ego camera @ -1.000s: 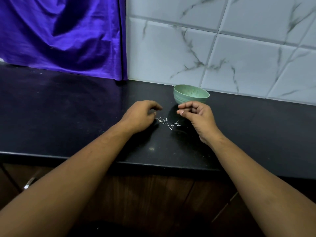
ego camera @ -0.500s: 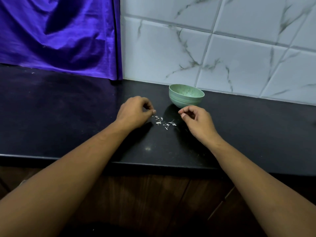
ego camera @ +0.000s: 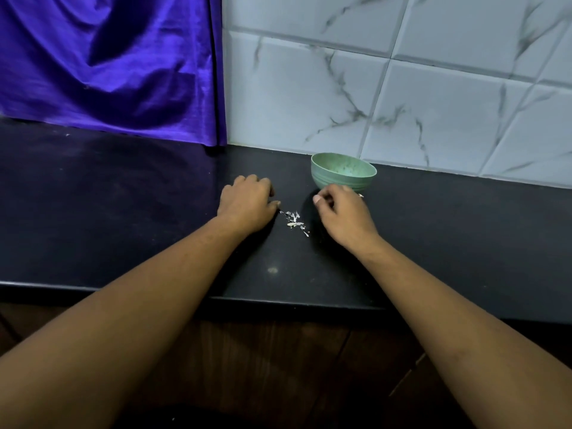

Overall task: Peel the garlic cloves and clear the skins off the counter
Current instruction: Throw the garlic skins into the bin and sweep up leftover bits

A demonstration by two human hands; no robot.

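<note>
A small heap of white garlic skins (ego camera: pixel 294 220) lies on the black counter (ego camera: pixel 123 212) between my hands. My left hand (ego camera: pixel 246 205) rests knuckles-up just left of the heap, fingers curled under, thumb tip near the skins. My right hand (ego camera: pixel 343 216) sits to the right of the heap, fingers curled in; a tiny white scrap (ego camera: pixel 361 196) shows at its far side. Whether either hand holds a clove is hidden. A pale green bowl (ego camera: pixel 343 173) stands just behind my right hand; its contents are not visible.
A purple cloth (ego camera: pixel 108 63) hangs at the back left down to the counter. White marbled wall tiles (ego camera: pixel 402 88) run behind the bowl. The counter's front edge (ego camera: pixel 278 301) crosses below my forearms, with dark wooden cabinet fronts (ego camera: pixel 278 366) beneath.
Both hands have slid slightly toward the wall. My right hand has turned knuckles-up and moved closer to the bowl. The skins lie in the same heap.
</note>
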